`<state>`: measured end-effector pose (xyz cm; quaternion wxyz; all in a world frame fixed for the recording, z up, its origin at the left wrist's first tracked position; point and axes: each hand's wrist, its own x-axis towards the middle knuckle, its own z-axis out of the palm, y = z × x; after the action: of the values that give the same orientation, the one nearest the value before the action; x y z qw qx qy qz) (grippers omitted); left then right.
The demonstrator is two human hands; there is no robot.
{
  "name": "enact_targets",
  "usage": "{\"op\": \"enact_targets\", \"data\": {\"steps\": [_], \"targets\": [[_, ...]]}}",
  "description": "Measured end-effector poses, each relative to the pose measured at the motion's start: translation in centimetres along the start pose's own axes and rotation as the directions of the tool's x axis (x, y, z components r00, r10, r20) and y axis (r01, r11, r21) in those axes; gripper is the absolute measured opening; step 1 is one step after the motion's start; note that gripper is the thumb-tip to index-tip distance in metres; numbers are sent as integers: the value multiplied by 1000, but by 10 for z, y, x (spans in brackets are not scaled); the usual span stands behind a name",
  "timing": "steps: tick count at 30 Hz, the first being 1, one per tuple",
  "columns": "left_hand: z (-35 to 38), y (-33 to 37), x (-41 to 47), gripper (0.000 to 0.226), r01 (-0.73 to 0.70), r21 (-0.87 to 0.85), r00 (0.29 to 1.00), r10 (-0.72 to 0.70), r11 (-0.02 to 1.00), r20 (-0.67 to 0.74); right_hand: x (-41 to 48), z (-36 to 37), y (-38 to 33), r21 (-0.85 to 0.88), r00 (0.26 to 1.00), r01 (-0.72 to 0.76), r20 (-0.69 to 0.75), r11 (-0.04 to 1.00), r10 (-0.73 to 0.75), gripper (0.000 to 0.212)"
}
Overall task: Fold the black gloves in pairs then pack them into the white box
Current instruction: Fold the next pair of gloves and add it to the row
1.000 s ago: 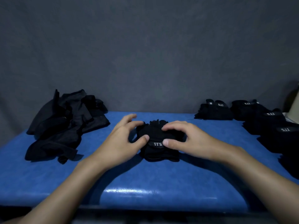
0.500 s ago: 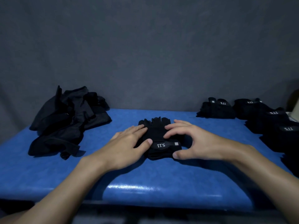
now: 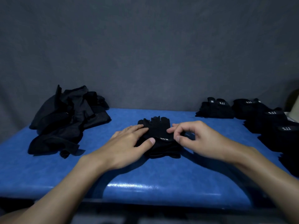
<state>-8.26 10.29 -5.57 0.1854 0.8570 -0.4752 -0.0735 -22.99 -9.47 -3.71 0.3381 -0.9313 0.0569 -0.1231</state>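
Pressing straight, flat fingers on the nine o'clock side of a stacked black glove pair (image 3: 159,136) at the centre of the blue table (image 3: 145,178), the left hand (image 3: 127,146) lay open. The pair pointed short finger stubs to twelve o'clock, with white lettering near the cuff. The right hand (image 3: 199,139) curled at its three o'clock edge; whether it pinched fabric was unclear.

On the counter (image 3: 48,175), a glove pair (image 3: 159,128) lies in the middle, the left hand (image 3: 127,146) on its left part, the right hand (image 3: 199,139) at its right edge. A loose heap (image 3: 68,120) sits back left; folded pairs (image 3: 215,109) line the right side.
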Motion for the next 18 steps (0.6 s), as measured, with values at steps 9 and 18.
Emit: {"op": "enact_targets", "data": {"steps": [9,18], "targets": [[0,-2,2,70,-16,58,1000,15,998,11,2,3,7,7,996,14,-84,1000,-13,23],[0,-5,4,71,-1,120,992,-14,993,122,5,8,18,-185,988,-39,140,982,66,56]]}}
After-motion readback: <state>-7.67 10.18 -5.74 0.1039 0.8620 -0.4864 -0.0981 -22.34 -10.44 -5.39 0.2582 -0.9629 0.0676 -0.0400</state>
